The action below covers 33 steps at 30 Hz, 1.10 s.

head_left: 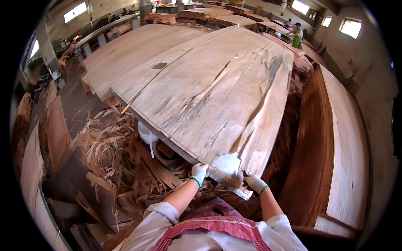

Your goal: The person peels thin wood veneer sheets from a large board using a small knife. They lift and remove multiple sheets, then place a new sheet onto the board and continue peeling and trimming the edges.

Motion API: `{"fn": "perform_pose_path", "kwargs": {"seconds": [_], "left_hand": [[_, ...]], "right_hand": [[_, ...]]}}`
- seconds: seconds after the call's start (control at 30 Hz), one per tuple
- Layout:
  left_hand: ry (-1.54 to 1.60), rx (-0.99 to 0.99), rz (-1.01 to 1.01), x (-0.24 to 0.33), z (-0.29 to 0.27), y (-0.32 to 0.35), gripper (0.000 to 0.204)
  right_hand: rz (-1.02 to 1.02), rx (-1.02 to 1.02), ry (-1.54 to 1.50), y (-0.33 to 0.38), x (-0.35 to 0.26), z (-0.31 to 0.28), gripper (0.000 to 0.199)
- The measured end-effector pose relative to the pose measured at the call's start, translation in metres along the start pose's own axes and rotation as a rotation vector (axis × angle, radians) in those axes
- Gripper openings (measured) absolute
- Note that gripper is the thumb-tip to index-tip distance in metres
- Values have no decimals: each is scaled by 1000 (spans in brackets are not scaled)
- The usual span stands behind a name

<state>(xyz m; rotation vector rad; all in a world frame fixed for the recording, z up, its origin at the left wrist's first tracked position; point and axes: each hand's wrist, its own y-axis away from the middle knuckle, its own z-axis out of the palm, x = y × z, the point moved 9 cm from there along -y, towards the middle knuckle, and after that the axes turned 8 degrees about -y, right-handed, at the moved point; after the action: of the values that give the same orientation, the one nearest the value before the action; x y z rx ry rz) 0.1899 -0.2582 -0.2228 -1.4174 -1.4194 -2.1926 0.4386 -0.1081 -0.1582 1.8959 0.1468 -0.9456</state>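
Note:
A broad, pale wood veneer sheet [201,96] with dark cracks and a lengthwise split lies over the worktable in front of me. My left hand [199,172], in a white glove with a green cuff, is closed at the sheet's near edge, thumb side toward the wood. My right hand [255,183], gloved the same way, is closed by the near right corner. A small dark object [245,173] shows at its fingers; its kind cannot be made out. Between the hands are a whitish patch [227,164] and a shiny metal strip [243,193] at the corner.
Veneer scraps [113,154] heap on the floor at left and under the table. A white container [146,133] stands below the edge. At right rises a tall veneer stack [335,154]. A thin wooden strip [144,90] crosses the sheet. Far right, a person [297,35] stands.

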Motion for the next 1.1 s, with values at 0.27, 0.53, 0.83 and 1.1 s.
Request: {"fn": "perform_pose_path", "kwargs": {"seconds": [0.27, 0.53, 0.83, 1.1], "left_hand": [[-137, -166, 113, 21, -28, 31, 14], [-602, 286, 680, 155, -192, 48, 21], [-995, 683, 852, 334, -357, -71, 36], [-1534, 458, 93, 339, -443, -218, 52]], "right_hand": [[-221, 249, -376, 28, -58, -6, 21], [-424, 56, -430, 7, -198, 89, 39], [-337, 189, -310, -38, -190, 159, 29], [-224, 58, -480, -17, -245, 312, 21]]}}
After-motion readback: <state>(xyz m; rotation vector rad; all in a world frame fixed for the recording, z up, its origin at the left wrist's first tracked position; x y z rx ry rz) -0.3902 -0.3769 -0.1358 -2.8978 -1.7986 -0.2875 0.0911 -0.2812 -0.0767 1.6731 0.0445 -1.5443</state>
